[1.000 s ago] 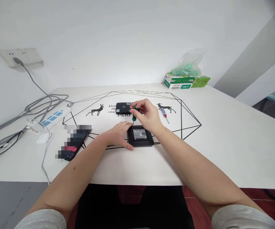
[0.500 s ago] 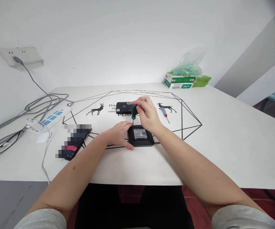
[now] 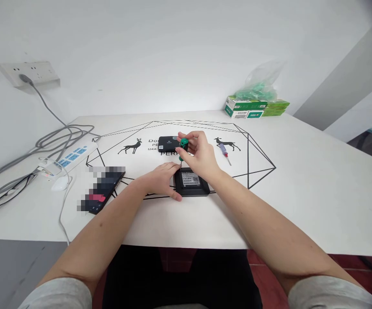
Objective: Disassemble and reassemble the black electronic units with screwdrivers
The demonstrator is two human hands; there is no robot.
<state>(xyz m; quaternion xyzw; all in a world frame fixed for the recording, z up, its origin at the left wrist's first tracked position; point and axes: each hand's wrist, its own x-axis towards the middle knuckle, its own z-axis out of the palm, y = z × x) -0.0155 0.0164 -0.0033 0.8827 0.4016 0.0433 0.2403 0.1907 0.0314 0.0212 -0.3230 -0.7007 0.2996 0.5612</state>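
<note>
A black square device (image 3: pixel 195 191) with a white label lies on the table near the front. My left hand (image 3: pixel 164 180) grips its left side, thumb at the near edge and fingers at the far corner. Above the far left corner, my right hand (image 3: pixel 199 151) holds a green-and-black screwdriver (image 3: pixel 184 143) nearly upright. The screwdriver's tip points down at that corner; whether it sits in a screw is too small to tell. Behind the hands lies a second black flat box (image 3: pixel 167 143), partly hidden by my right hand.
To the right lies a small screwdriver with a purple handle (image 3: pixel 223 149). A phone (image 3: pixel 108 189) rests at the left, near a power strip (image 3: pixel 76 158) with tangled grey cables. Green-and-white boxes (image 3: pixel 245 104) under a plastic bag (image 3: pixel 260 86) stand at the back right.
The fingers of my right hand have shifted and loosened around the screwdriver handle, which shows more of its green top. My left hand keeps its place on the device.
</note>
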